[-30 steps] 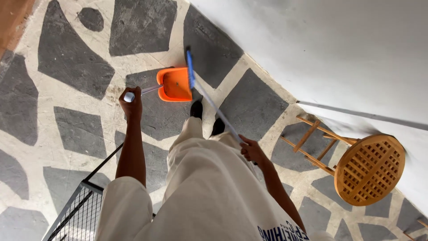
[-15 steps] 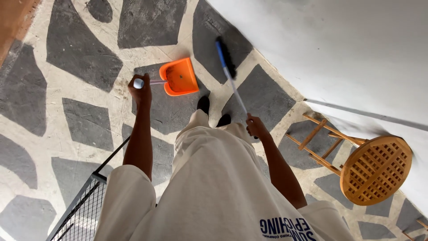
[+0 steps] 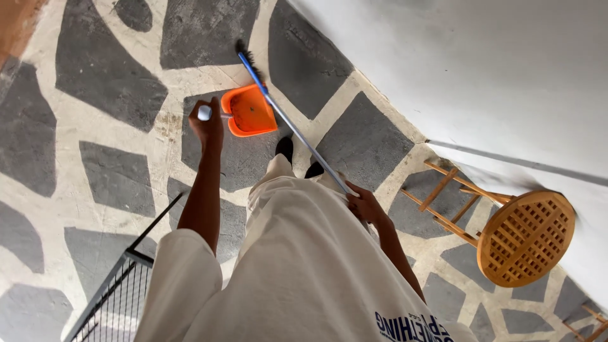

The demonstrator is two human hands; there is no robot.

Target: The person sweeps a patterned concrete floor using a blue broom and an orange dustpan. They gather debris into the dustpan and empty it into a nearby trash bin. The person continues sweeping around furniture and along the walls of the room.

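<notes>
My left hand [image 3: 208, 126] grips the white-tipped handle of an orange dustpan [image 3: 251, 111], which rests on the stone floor in front of my feet. My right hand [image 3: 363, 204] holds the silver and blue shaft of a broom [image 3: 292, 128]. The shaft slants up and left across the dustpan's right edge, and the dark bristle head [image 3: 246, 56] touches the floor just beyond the pan. My white shirt and trousers fill the lower middle of the view, with black shoes showing below the pan.
A white wall [image 3: 481, 69] runs along the right side. A round wooden slatted stool [image 3: 524, 235] stands by it at the right. A black wire rack [image 3: 117, 294] sits at the lower left. The floor is grey stone with pale joints.
The broom head has swung from the right of the dustpan to the floor just above it. The dustpan and my left hand have stayed nearly in place.
</notes>
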